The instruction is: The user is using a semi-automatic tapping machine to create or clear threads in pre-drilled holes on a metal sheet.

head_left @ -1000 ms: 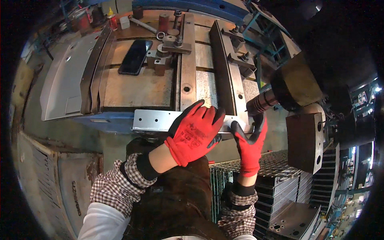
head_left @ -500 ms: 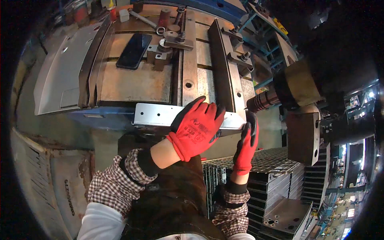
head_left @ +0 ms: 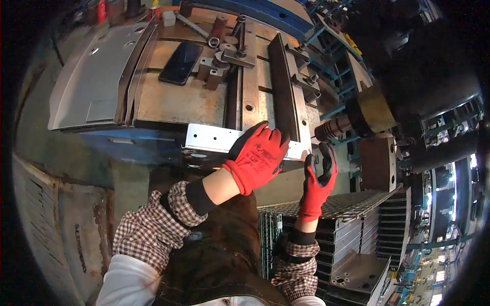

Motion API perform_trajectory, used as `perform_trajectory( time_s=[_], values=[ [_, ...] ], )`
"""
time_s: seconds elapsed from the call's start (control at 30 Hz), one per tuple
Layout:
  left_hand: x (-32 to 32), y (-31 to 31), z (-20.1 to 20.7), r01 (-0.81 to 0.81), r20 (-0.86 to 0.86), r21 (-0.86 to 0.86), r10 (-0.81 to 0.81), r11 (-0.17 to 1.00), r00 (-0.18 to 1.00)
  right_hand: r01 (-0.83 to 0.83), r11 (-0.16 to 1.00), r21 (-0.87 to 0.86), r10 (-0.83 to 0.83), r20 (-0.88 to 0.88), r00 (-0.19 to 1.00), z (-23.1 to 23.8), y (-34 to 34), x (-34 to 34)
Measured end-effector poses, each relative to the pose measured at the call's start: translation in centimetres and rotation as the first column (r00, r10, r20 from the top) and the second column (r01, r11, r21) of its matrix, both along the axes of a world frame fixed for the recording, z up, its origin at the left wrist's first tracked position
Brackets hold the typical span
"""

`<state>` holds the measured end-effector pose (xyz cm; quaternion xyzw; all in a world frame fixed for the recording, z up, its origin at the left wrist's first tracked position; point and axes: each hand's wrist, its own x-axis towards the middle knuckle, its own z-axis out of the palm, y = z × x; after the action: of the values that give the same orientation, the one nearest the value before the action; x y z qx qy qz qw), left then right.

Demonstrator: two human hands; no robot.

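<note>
A pale, flanged sheet-metal strip (head_left: 213, 135) with small holes lies across the near ends of two metal bars on a work table. My left hand (head_left: 260, 157), in a red glove with dark fingertips, is closed over the strip's middle and hides that part. At the strip's right end my right hand (head_left: 320, 179), gloved alike, holds its thumb and fingers apart; whether its thumb touches the strip I cannot tell. Just above that hand, the dark spindle (head_left: 333, 127) of a machine points toward the strip's end.
Bolted clamps (head_left: 305, 81) hold the right bar. A black phone (head_left: 180, 63), a wrench (head_left: 193, 25) and metal blocks (head_left: 213, 71) lie on the table. Bent sheet panels (head_left: 109, 76) lean at left. A wire rack (head_left: 326, 205) and stacked metal parts (head_left: 352, 239) stand at lower right.
The fingers of my right hand have spread away from the strip's right end. My left hand keeps its grip on the strip. The whole view has shifted slightly.
</note>
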<state>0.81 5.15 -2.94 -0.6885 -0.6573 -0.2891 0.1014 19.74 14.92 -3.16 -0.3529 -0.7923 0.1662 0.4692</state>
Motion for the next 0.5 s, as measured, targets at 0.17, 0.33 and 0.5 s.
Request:
perform_trajectory(
  time_s=[0.17, 0.33, 0.5],
  values=[
    [-0.2, 0.0, -0.4, -0.011, -0.010, 0.008, 0.011, 1.000, 1.000, -0.007, 1.000, 0.018, 0.007, 0.003, 1.000, -0.1, 0.4, -0.6],
    [0.2, 0.2, -0.2, -0.008, 0.007, -0.014, 0.008, 1.000, 1.000, -0.025, 0.996, 0.081, 0.024, 0.019, 1.000, 0.1, 1.9, -0.7],
    [-0.1, 0.1, -0.1, -0.020, -0.009, -0.027, 0.020, 0.999, 1.000, -0.072, 0.994, 0.083, 0.075, -0.030, 0.997, 0.1, 2.2, -1.2]
  ],
)
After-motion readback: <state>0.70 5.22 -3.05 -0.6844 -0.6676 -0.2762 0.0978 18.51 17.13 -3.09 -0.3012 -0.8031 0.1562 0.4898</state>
